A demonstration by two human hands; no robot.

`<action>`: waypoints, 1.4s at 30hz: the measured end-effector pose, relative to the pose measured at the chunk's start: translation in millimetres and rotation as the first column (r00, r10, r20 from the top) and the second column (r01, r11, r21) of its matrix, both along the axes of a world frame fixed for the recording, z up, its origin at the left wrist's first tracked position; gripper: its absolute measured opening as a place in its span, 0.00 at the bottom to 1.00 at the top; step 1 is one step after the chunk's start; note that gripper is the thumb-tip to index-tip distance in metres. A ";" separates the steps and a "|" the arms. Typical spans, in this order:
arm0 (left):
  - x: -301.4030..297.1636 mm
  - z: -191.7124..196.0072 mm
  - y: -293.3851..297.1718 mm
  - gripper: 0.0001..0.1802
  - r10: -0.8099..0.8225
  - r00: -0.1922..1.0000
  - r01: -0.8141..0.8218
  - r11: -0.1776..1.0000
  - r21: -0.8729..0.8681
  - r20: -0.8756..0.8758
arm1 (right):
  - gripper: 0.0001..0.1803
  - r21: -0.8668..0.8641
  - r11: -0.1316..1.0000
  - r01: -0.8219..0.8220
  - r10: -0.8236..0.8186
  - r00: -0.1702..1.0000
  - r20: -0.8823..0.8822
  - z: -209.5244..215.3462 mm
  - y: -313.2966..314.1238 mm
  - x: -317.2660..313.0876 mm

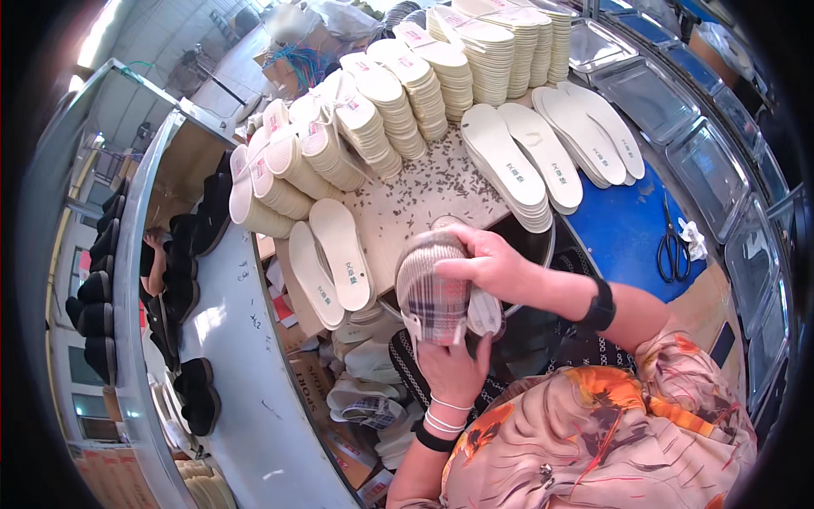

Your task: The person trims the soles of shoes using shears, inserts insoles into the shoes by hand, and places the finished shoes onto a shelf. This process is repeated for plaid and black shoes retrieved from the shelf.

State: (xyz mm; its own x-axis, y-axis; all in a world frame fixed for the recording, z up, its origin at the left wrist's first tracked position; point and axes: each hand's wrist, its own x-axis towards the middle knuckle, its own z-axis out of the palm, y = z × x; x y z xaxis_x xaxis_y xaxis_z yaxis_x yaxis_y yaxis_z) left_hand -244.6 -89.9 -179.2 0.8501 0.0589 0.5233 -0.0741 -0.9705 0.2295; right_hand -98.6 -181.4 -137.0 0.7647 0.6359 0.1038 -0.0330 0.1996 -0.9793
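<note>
A slipper [431, 284] with a plaid and knitted striped upper is held up in front of me. My left hand [451, 366] grips it from below at its heel end. My right hand [492, 261] comes in from the right, its fingers pressed over the top and side of the slipper, and it wears a black wristband [600, 305]. Just left of the slipper lie two loose cream insoles [329, 259] on the wooden tabletop [424, 191].
Tied bundles of cream insoles [373, 110] fan across the back of the table, with flat stacks [530, 161] to the right. Black scissors [672, 246] lie on a blue surface. Clear plastic trays [670, 110] line the right. Dark shoes [182, 280] ride a metal conveyor on the left.
</note>
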 end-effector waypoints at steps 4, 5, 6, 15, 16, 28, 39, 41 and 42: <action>-18.9 12.4 11.0 0.25 -0.068 0.992 0.071 0.997 0.032 -0.103 | 0.13 -0.035 0.998 0.059 -0.059 0.998 0.013 2.0 8.2 -18.7; -28.0 19.7 14.1 0.24 -0.142 0.962 0.146 0.989 0.002 -0.232 | 0.10 -0.013 0.998 0.065 -0.065 0.998 -0.012 3.0 7.3 -22.1; -41.0 33.8 15.7 0.19 -0.179 0.950 0.170 0.984 -0.059 -0.254 | 0.10 -0.016 0.998 0.053 -0.053 0.998 -0.015 5.1 7.4 -24.9; 5.0 75.5 53.2 0.14 -0.014 0.982 0.024 0.998 -0.053 0.187 | 0.13 -0.306 0.935 0.181 -0.035 0.903 0.428 2.0 18.5 -41.3; 9.7 72.8 53.8 0.13 -0.023 0.983 0.028 0.999 -0.028 0.184 | 0.13 -0.364 0.910 0.197 -0.006 0.886 0.464 1.8 17.1 -42.3; 32.5 33.4 51.8 0.05 -0.058 0.980 0.075 0.993 -0.086 0.190 | 0.16 -0.489 0.842 0.230 0.122 0.801 0.586 -10.4 10.6 -38.7; 52.0 -12.7 76.9 0.06 0.031 0.989 -0.126 0.699 -0.704 -0.146 | 0.15 -0.500 0.831 0.244 -0.014 0.907 0.421 -24.1 4.4 -31.1; 53.0 3.1 72.6 0.06 -0.006 0.999 -0.020 0.807 -0.591 -0.041 | 0.16 -0.472 0.849 0.237 -0.033 0.916 0.401 -29.5 4.8 -26.4; 52.8 10.5 69.4 0.06 -0.063 0.997 0.080 0.889 -0.451 0.052 | 0.16 -0.477 0.846 0.240 -0.034 0.916 0.401 -28.0 5.1 -25.2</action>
State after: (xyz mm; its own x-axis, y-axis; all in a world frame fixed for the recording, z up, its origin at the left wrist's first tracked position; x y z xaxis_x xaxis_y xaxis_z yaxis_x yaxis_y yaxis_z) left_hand -191.7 -20.5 -168.7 0.8426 0.2364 0.4838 -0.1554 -0.7536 0.6387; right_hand -123.9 -176.3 -164.9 0.8191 0.5673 0.0845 0.3337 -0.3515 -0.8747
